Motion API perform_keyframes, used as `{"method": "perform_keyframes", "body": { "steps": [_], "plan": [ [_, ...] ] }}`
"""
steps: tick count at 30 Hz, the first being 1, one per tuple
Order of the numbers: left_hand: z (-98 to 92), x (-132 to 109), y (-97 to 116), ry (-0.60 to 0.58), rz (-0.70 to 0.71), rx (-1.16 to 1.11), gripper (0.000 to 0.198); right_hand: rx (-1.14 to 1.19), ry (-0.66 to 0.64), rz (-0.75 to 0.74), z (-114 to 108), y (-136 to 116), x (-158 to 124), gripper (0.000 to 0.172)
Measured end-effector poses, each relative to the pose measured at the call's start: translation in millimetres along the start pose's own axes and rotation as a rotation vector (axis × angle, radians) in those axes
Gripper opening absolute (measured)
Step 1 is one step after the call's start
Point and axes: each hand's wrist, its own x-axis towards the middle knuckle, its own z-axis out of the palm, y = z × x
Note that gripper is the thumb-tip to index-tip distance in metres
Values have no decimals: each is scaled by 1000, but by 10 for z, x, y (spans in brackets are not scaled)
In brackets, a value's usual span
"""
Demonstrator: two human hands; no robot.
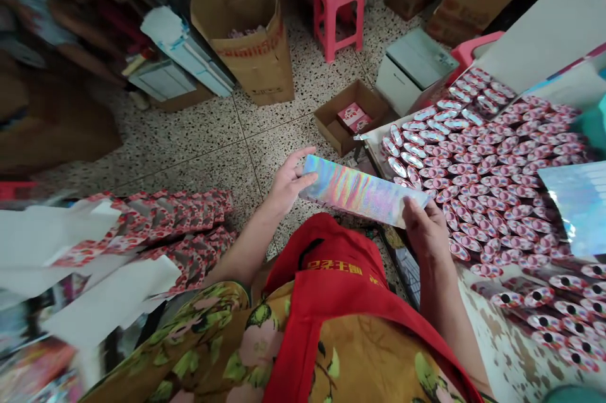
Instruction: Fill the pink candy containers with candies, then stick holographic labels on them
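I hold a long, flat holographic card box (360, 191) that shimmers in rainbow colours, level above my lap. My left hand (286, 183) grips its left end, fingers curled over the edge. My right hand (426, 226) pinches its right end, thumb on top. Just right of the box, a table (502, 340) carries many rows of small pink and silver packets (492, 188). A red apron (331, 276) covers my lap under the box.
A stack of red-and-white printed sheets (161, 226) lies on the left. On the terrazzo floor stand a tall open carton (250, 30), a pink stool (338, 11) and a small open box (353, 115). Another holographic sheet (580, 204) lies at the right edge.
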Motion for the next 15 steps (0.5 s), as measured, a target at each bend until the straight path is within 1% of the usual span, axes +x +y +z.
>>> {"method": "perform_keyframes", "body": {
  "steps": [2, 3, 5, 6, 7, 9, 11, 12, 13, 15],
  "plan": [
    [-97, -30, -12, 10, 58, 119, 63, 9, -7, -5, 77, 40, 31, 32],
    [-139, -38, -6, 41, 122, 225, 61, 2, -19, 9, 122, 66, 41, 32],
    [-179, -35, 24, 111, 300, 507, 57, -43, -48, 39, 230, 126, 53, 33],
    [-167, -22, 40, 112, 392, 651, 56, -78, -62, 45, 291, 158, 57, 34],
    [-129, -1, 53, 78, 474, 774, 54, -118, -80, 43, 354, 190, 62, 36],
    [15, 54, 56, -76, 584, 918, 48, -201, -131, 35, 471, 244, 75, 37],
    [210, 98, 27, -232, 612, 958, 38, -279, -192, 25, 566, 274, 80, 37],
    [303, 107, 6, -278, 593, 961, 33, -317, -211, 8, 605, 273, 73, 38],
    [381, 106, -15, -308, 556, 962, 28, -354, -217, -20, 640, 262, 59, 39],
    [471, 85, -51, -321, 460, 967, 25, -448, -169, -111, 698, 211, 20, 45]
  ]
}}
